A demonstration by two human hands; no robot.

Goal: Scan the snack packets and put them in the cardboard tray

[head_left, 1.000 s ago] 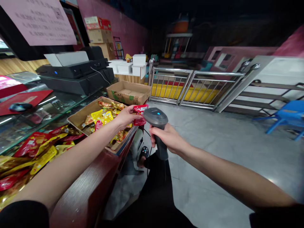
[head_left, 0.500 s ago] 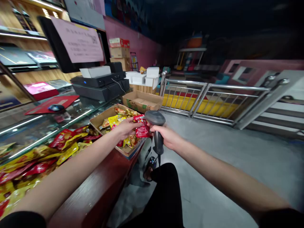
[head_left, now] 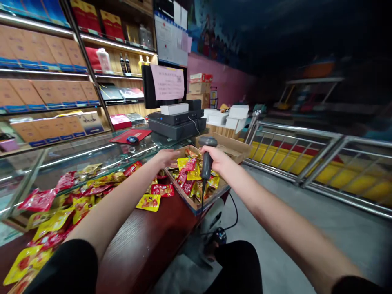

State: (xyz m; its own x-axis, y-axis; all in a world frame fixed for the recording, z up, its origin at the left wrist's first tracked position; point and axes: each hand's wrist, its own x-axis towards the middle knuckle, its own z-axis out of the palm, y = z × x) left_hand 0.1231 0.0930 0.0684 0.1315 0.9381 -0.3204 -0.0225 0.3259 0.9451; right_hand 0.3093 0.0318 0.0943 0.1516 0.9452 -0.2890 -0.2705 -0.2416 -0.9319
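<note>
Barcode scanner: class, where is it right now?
In the head view, the barcode scanner is in the right hand, above the cardboard tray of snack packets.

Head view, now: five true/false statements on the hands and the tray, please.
1. The right hand grips a handheld barcode scanner. True.
2. The left hand holds a red packet. False: it is open and appears empty, just by the cardboard tray.
3. The tray is empty. False: it is filled with red and yellow snack packets.
4. A yellow snack packet lies on the dark wooden counter, outside the tray. True.
5. The scanner is cordless. False: a cable hangs from it.
</note>
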